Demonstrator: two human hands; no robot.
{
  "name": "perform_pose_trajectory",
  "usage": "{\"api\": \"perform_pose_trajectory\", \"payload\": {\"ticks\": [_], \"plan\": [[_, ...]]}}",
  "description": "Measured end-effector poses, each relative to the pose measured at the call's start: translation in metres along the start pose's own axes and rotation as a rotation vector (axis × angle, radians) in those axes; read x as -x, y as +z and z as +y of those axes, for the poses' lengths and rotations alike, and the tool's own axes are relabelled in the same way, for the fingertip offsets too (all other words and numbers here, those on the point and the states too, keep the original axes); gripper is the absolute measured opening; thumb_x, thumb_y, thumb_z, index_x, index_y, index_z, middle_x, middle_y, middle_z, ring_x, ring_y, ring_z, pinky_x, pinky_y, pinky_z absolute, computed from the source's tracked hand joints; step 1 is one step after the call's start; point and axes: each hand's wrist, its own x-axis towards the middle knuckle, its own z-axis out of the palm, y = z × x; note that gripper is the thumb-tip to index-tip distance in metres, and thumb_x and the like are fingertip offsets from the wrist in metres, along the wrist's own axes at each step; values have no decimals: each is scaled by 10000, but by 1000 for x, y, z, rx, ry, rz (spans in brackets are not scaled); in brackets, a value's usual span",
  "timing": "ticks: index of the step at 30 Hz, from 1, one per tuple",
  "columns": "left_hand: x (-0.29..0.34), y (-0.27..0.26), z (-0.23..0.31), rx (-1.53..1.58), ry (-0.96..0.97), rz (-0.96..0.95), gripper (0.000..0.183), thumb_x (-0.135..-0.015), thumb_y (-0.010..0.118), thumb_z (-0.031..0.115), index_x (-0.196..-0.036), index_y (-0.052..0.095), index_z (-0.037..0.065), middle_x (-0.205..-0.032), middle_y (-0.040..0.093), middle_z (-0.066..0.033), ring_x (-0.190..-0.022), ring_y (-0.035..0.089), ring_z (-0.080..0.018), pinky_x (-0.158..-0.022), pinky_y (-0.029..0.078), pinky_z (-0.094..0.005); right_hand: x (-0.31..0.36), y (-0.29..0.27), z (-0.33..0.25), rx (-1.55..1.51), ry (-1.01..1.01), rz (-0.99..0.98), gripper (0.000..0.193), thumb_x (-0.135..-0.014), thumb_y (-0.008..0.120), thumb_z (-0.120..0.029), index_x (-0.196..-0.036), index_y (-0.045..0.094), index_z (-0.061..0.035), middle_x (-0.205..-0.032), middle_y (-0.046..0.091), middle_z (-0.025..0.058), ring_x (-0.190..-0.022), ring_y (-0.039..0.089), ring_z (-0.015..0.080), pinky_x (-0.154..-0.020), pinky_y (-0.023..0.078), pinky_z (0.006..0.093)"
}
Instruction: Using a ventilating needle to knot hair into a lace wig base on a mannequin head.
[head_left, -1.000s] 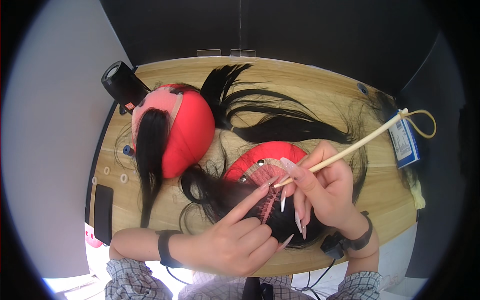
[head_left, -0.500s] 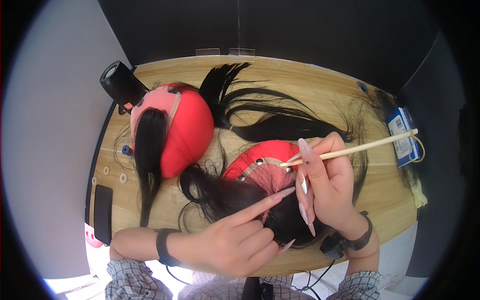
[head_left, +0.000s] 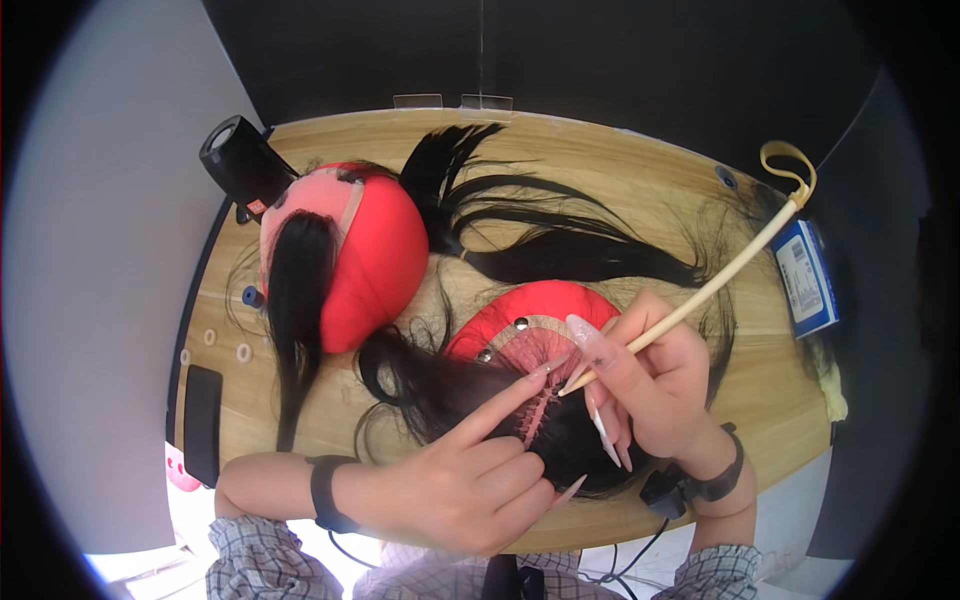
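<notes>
In front of me lies a red head form (head_left: 537,301) wearing a pink mesh wig cap with black hair (head_left: 490,385) and round metal pins. Across the cap runs a pink parting with a row of short crosswise strands. My left hand (head_left: 478,480) lies on the hair, one finger stretched to the parting and the others curled down over the hair, their undersides hidden. My right hand (head_left: 650,385) is closed round a slim pale wooden stick (head_left: 705,290) with a yellowish band looped at its upper end. The stick's lower tip meets the hair beside the parting.
Another red head form (head_left: 385,260) with a pink cap and black hair stands back left, by a black cylinder (head_left: 243,165). Long loose hair (head_left: 580,255) lies behind. A blue-and-white box (head_left: 805,280) is at right, a black phone-like slab (head_left: 203,425) at left.
The stick's tip has moved down from the cap's edge to the parting, and its banded end has swung up. My left fingertip has shifted slightly up and left, uncovering more of the parting.
</notes>
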Motion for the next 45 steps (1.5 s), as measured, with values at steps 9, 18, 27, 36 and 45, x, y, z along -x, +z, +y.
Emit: {"api": "perform_pose_trajectory", "payload": {"ticks": [9, 18, 27, 36, 45], "plan": [[1, 2, 1, -14, -6, 23, 246, -730, 697, 47, -574, 508, 34, -539, 373, -11, -440, 378, -133, -969, 482, -577, 0, 4, -2, 164, -38, 27, 172, -919, 627, -34, -789, 519, -4, -566, 573, 6, -428, 510, 3, -365, 346, 154], [1, 2, 1, -18, -1, 13, 267, -728, 691, 51, -561, 483, 44, -542, 347, -8, -448, 375, -132, -973, 480, -577, 0, 3, 4, 242, -104, 38, 169, -908, 636, -21, -778, 529, -11, -559, 580, -2, -436, 515, -6, -372, 336, 151], [1, 3, 0, -24, 4, 14, 264, -726, 698, 54, -563, 491, 43, -543, 360, -9, -447, 380, -134, -970, 488, -562, 0, 2, 5, 283, -111, 51, 174, -902, 645, -19, -774, 528, -11, -555, 581, -4, -443, 514, -11, -379, 335, 150], [0, 3, 0, -17, -2, 25, 262, -731, 696, 53, -566, 494, 39, -544, 362, -9, -445, 380, -131, -971, 488, -564, -1, 3, 4, 276, -124, 44, 168, -897, 640, 3, -774, 526, -7, -567, 582, -3, -454, 524, -7, -381, 344, 150], [1, 3, 0, -27, 6, 23, 271, -730, 698, 54, -564, 484, 45, -540, 358, -8, -446, 385, -131, -968, 489, -562, 0, 4, 2, 209, -51, 58, 178, -893, 649, -3, -771, 520, -7, -561, 574, -4, -465, 537, -3, -382, 361, 155]]}}
